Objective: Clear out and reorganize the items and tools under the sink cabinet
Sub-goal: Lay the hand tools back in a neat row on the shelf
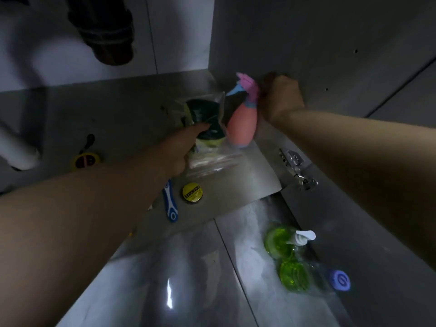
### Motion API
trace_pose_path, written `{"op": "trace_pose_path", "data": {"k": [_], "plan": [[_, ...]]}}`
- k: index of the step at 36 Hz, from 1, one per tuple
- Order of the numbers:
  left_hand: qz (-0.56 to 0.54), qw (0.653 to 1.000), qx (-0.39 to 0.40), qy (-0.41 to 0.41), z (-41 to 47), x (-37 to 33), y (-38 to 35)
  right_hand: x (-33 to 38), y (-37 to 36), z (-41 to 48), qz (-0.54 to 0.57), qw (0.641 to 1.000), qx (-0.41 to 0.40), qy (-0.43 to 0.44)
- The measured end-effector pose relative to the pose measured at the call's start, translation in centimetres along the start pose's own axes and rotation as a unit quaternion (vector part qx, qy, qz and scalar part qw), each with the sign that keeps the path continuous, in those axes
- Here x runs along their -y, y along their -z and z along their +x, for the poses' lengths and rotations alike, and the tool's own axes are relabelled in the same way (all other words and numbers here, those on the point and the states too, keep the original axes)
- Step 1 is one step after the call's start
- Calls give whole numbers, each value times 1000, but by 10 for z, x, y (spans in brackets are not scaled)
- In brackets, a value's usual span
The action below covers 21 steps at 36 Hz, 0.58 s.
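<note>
Setting: the dim inside of a sink cabinet, seen from above, with both bare forearms reaching in from the bottom and right of the frame.
Left hand (180,149): at the centre of the frame, it grasps a clear plastic bag (212,161); the thumb lies on top of the bag and the fingers are hidden under it.
Plastic bag: it holds dark green and yellow sponges (200,112) and is lifted above the cabinet floor (122,109), just left of the spray bottle.
Right hand (280,97): right of centre, close against the cabinet's right wall, it is clenched around the top of a pink spray bottle (243,123); the fingertips are out of sight behind the trigger head.
Spray bottle: tilted, its pink and blue trigger head uppermost, its base touching the bag.
Tape measure (86,160): yellow, on the cabinet floor at the left.
Yellow round lid (192,192): on the floor below the bag, just beside a blue and white handled tool (170,204) that the left forearm partly covers.
Hinge (297,168): shiny metal, on the right wall below the right forearm.
Pump bottle (278,241): green liquid, white pump, lower right, outside the cabinet.
Capped bottle (295,277): green liquid, purple cap, lying just below the pump bottle.
Pipes: a dark drain pipe (106,31) at upper left, a white pipe (16,149) at the left edge.
</note>
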<state>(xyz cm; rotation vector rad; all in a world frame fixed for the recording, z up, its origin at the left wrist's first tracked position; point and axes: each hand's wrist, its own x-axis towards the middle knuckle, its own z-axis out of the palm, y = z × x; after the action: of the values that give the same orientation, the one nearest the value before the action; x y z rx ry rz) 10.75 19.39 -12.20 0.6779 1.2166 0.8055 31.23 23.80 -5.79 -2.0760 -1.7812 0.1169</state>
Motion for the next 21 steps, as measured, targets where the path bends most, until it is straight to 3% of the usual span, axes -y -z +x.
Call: {"op": "trace_pose_path", "data": {"k": [6, 8, 11, 14, 21], "plan": [[75, 996, -32, -34, 26, -3, -27, -15, -3, -40, 54, 995, -87, 18], [109, 991, -53, -51, 31, -2, -33, -21, -2, -65, 70, 994, -81, 26], [148, 984, -70, -76, 35, 1, -36, -39, -2, -101, 9, 999, 19, 44], [208, 970, -103, -79, 33, 5, -33, -54, 1, -127, -75, 981, 172, 51], [297, 937, -126, -132, 16, 13, -32, -76, 13, -179, -267, 863, 426, 53]]}}
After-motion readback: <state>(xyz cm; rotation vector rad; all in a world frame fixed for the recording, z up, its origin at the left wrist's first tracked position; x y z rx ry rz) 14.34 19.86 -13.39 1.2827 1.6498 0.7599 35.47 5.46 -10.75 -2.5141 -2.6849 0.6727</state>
